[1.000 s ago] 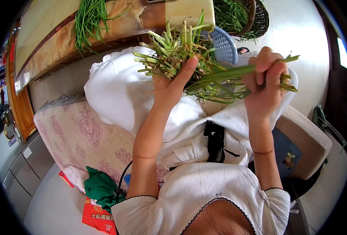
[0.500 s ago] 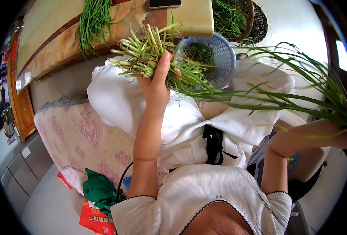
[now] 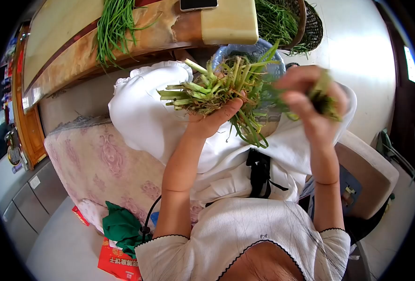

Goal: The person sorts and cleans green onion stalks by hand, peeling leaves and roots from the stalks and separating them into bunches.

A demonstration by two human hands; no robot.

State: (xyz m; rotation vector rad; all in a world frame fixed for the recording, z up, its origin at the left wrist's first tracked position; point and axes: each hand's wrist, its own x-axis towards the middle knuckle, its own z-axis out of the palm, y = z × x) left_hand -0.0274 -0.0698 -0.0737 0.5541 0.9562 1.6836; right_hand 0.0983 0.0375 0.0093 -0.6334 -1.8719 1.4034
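Observation:
My left hand [image 3: 219, 117] is closed round a thick bunch of green chives [image 3: 212, 89], their pale cut ends fanned out to the left and upward, with dry brown bits among the stems. Short leaves droop below the thumb. Right of the bunch, my right hand [image 3: 308, 105] is smeared by motion, its fingers curled round a small clump of chives [image 3: 328, 100]. Both hands are above my white-clothed lap. Partly hidden behind the bunch is a blue plastic basket [image 3: 277, 70] with green scraps inside.
More chives [image 3: 115, 33] lie over the edge of the stone-topped table [image 3: 188, 28], near a phone [image 3: 198, 4]. A dark wicker basket [image 3: 314, 30] of greens stands beyond. Left of my lap is a patterned seat [image 3: 95, 159], with a green cloth [image 3: 121, 225] and red box [image 3: 116, 260] behind.
My right hand has come back from the far right edge, where it drew out long leaves, to beside the bunch. My left hand has shifted right and slightly down; the long leaves no longer stretch out.

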